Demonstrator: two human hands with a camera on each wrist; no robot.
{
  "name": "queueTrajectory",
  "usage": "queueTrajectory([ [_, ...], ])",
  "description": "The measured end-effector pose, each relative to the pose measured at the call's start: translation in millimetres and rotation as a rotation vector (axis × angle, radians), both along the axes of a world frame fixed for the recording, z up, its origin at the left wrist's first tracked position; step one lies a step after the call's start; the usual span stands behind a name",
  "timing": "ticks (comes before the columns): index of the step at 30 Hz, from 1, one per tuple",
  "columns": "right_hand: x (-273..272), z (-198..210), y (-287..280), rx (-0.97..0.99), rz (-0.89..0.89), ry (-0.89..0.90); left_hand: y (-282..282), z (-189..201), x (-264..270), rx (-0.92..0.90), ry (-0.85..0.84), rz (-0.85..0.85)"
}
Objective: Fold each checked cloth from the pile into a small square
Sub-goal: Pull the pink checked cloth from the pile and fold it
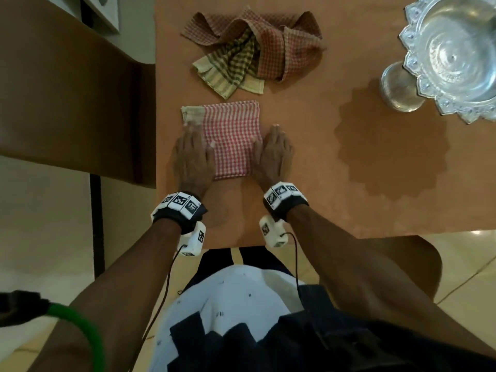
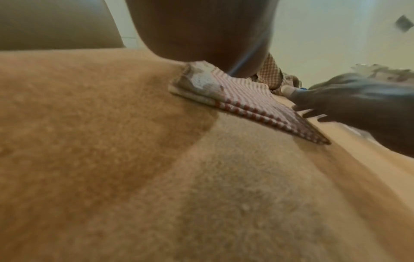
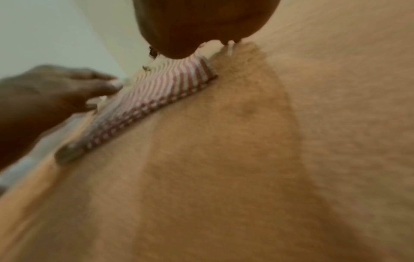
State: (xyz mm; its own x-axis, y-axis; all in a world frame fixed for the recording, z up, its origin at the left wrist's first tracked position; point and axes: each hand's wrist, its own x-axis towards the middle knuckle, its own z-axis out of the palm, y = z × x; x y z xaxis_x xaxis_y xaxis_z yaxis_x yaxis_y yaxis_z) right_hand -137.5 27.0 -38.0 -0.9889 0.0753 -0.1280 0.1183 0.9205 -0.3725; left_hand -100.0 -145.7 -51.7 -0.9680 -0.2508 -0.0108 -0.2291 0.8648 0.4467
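A folded red-and-white checked cloth (image 1: 230, 138) (image 2: 251, 102) (image 3: 156, 95) lies flat on the tan table (image 1: 322, 183), in layers. My left hand (image 1: 192, 154) lies flat with straight fingers along the cloth's left edge, its thumb on the fabric. My right hand (image 1: 273, 154) lies flat along the cloth's right edge, fingers straight. In the left wrist view the right hand (image 2: 349, 99) shows across the cloth; in the right wrist view the left hand (image 3: 51, 88) shows likewise. The pile (image 1: 252, 47) of unfolded checked cloths, brown-red and olive-yellow, sits just beyond.
A silver scalloped pedestal bowl (image 1: 451, 55) stands at the table's far right, casting a shadow (image 1: 389, 140). A brown chair (image 1: 75, 89) stands off the table's left edge. The table's near edge runs just behind my wrists.
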Motion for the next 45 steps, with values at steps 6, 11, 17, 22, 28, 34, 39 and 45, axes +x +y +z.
queueTrajectory([
  [6,-20,31,-16,-0.245,-0.343,-0.213,-5,30,-10,0.199,-0.107,0.431],
  [11,-37,35,-6,-0.335,-0.312,-0.364,-17,48,-16,0.361,-0.348,0.457],
  [17,-41,47,-5,-0.41,-0.304,-0.354,-28,42,-19,0.609,-0.329,0.534],
  [22,-46,46,1,-0.62,-0.341,-0.295,-34,50,-19,0.764,-0.211,0.542],
  [28,-47,48,15,-0.757,-0.26,-0.254,-46,61,-10,0.737,-0.135,0.308],
  [34,-49,49,18,-0.67,-0.133,-0.248,-45,71,-13,0.71,-0.139,0.219],
  [39,-47,52,18,-0.371,0.071,-0.09,-44,75,-15,0.571,-0.063,0.089],
  [45,-51,49,25,-0.325,0.07,0.025,-48,75,-14,0.328,-0.004,-0.05],
])
